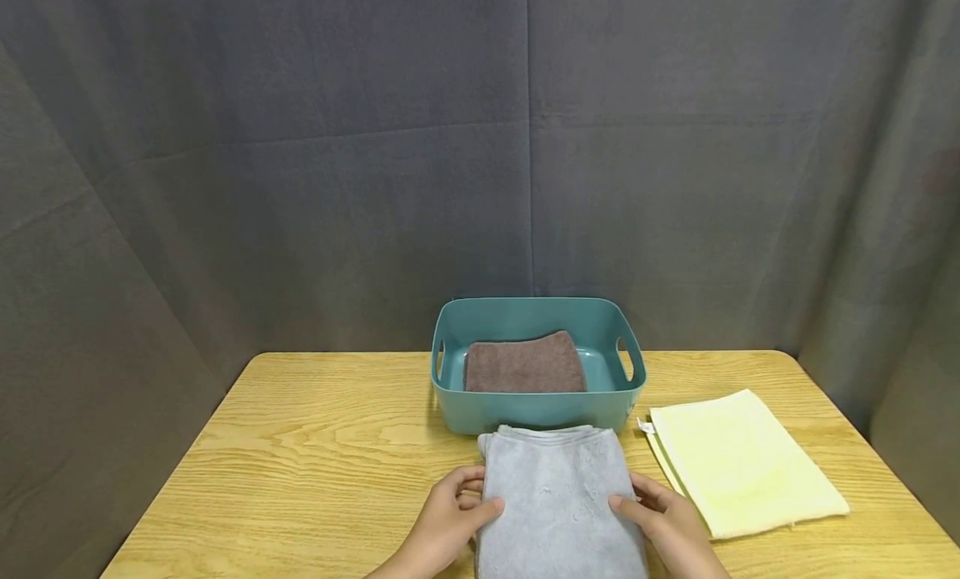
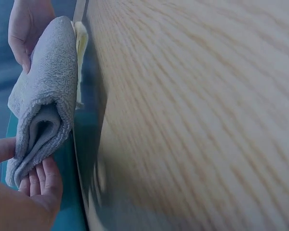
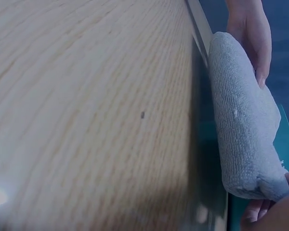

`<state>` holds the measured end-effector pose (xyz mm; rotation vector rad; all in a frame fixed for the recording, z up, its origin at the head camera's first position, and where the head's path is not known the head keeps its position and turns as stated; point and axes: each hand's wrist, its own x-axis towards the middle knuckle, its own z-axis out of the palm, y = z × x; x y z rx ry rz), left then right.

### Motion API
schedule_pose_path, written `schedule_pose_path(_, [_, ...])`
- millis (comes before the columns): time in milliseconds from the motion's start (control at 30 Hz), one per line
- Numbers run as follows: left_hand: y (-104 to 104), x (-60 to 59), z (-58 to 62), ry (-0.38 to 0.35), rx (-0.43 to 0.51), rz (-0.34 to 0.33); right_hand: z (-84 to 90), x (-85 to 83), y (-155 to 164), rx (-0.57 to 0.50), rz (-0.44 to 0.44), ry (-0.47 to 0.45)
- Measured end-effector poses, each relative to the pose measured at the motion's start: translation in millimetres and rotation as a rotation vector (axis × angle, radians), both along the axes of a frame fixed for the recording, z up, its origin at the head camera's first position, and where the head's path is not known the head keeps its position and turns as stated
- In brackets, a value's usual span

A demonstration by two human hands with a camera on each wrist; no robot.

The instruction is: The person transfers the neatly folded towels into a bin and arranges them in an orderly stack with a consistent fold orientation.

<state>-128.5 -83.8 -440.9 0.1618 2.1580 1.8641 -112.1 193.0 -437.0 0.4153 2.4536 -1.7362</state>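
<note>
A folded grey towel (image 1: 558, 504) is held up between both hands, in front of the basket. My left hand (image 1: 448, 516) grips its left edge, thumb on the near face and fingers behind. On the opposite edge my right hand (image 1: 666, 521) pinches it the same way. In the left wrist view the towel (image 2: 50, 82) shows its folded layers at the end by the left hand (image 2: 31, 192). Its rounded fold (image 3: 241, 125) appears in the right wrist view, off the tabletop.
Behind the towel stands a teal basket (image 1: 532, 411) with side handle holes; a folded brown towel (image 1: 525, 366) lies inside. A folded pale yellow towel (image 1: 750, 471) with a white tag lies on the wooden table (image 1: 315, 462) at right. A grey curtain (image 1: 375, 187) hangs behind.
</note>
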Motion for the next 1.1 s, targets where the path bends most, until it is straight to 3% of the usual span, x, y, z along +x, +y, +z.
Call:
schedule_pose_path(467, [-1, 1.1, 8.9, 0.043, -0.001, 0.0, 13.2, 2.4, -1, -0.096, -0.024, 0.003])
schedule_pose_path(767, [-2, 3.5, 22.3, 0.073, -0.031, -0.008, 23.5, 5.5, 2, -0.111, -0.021, 0.018])
schedule_pose_path(1100, [-2, 6.2, 34.4, 0.089, -0.029, -0.005, 33.9, 6.6, 3, -0.225, -0.023, 0.062])
